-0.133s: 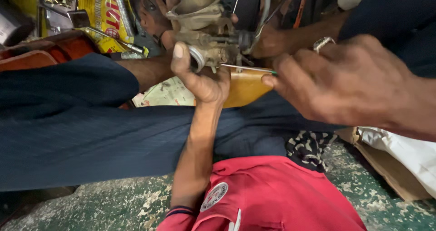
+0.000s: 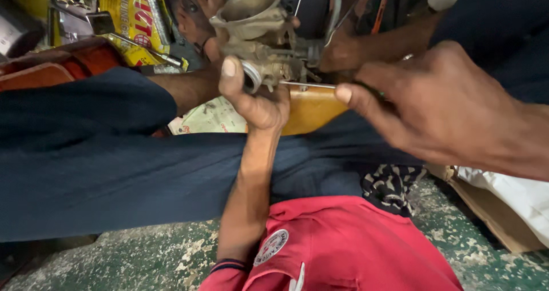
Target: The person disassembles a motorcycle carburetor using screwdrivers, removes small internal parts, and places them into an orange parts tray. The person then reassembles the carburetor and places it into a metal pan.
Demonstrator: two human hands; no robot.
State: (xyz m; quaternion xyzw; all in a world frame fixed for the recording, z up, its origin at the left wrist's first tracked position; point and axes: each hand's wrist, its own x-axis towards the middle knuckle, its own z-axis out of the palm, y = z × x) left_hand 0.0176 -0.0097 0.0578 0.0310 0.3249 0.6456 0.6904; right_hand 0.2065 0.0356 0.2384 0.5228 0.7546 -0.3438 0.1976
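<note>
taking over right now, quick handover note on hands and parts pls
Left hand: grips the carburetor from below, thumb up against its side.
Right hand: pinches a screwdriver, shaft level, tip at the carburetor's side.
Co-worker's hand: on the carburetor's far side.
Done: carburetor held up in the air, tip in place.
Left: cannot tell how far any screw is turned.

Setting: small engine-repair workshop, work done at floor level. Evidence: worn concrete floor with flaking green paint; grimy grey metal carburettor body; yellow spare-parts packet and loose steel hand tools heaped behind; thin cables hanging above; flattened brown cardboard at right.
</note>
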